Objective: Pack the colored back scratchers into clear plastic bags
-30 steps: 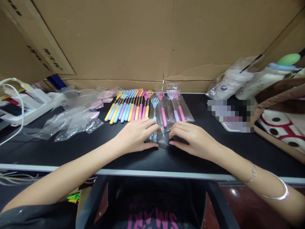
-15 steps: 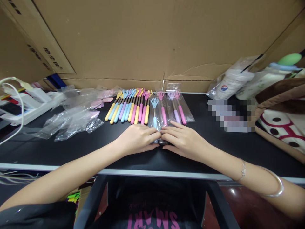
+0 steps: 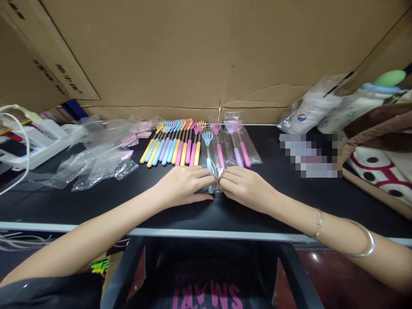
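Finding left hand (image 3: 191, 185) half-spread at blue claw-stick (image 3: 209, 164), right hand (image 3: 238, 185) narrow; grips we cannot tell. Beyond right hand, three bagged claw-sticks (image 3: 238, 157); beyond left, loose row (image 3: 175, 152) apparently unbagged.

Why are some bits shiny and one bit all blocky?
All in the head view: light glints off the loose clear bags and the bangle; a bright reflection marks the red floor; square blocks cover a patch at right; the left hand and right hand look fairly sharp.
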The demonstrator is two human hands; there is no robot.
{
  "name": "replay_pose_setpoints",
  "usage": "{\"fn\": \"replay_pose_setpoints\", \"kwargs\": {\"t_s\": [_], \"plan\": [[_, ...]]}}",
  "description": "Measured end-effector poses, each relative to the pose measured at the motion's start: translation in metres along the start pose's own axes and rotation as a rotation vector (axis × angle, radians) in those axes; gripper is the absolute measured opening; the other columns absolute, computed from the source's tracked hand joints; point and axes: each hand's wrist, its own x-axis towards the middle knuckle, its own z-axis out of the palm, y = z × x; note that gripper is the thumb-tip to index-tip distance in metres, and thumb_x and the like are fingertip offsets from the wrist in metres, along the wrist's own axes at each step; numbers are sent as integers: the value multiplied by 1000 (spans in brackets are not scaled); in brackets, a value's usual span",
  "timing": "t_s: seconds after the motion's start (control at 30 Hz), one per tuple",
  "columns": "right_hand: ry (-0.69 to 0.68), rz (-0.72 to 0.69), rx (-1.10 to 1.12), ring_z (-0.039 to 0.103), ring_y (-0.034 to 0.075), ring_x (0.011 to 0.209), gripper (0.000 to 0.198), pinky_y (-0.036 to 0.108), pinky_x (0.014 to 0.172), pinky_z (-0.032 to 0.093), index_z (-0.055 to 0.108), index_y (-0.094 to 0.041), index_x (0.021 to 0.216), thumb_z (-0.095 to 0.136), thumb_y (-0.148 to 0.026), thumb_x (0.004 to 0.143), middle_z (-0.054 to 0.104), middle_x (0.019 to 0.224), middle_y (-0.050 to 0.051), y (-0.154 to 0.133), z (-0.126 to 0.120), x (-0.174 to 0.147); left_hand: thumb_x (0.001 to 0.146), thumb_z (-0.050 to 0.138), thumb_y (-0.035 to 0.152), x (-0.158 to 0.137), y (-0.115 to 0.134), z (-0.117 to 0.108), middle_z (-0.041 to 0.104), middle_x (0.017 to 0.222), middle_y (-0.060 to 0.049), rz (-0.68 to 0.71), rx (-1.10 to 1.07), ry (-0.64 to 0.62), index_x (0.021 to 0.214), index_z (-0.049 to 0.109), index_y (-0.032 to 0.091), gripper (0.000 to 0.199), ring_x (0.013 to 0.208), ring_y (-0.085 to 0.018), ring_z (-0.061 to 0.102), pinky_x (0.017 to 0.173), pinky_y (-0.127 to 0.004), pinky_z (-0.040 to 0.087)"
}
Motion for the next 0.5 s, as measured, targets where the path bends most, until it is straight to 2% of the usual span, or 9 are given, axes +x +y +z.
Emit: {"fn": "replay_pose_setpoints", "kwargs": {"t_s": [0.13, 0.27, 0.5], "plan": [[24, -31, -60, 50, 16, 66, 27, 28, 67, 43, 56, -18, 71, 44, -11, 95, 59, 66, 2, 0, -2, 1, 91, 57, 31, 1, 1, -4, 65, 83, 1, -3, -30, -29, 83, 57, 19, 14, 75, -13, 61, 61, -24, 41], [51, -55, -119, 50, 15, 66, 28, 28, 69, 41, 56, -18, 70, 45, -11, 95, 59, 65, 1, 1, -3, 2, 89, 55, 27, 2, 3, -3, 65, 86, 0, 8, 16, -16, 87, 56, 18, 9, 76, -15, 61, 61, -25, 43], [27, 20, -44, 54, 15, 67, 25, 27, 65, 42, 61, -17, 76, 45, -14, 95, 62, 68, 2, 3, -5, -2, 91, 51, 23, 1, 4, 3, 67, 87, -1, 18, 59, 12, 93, 58, 17, 9, 77, -15, 63, 61, -26, 46]]}}
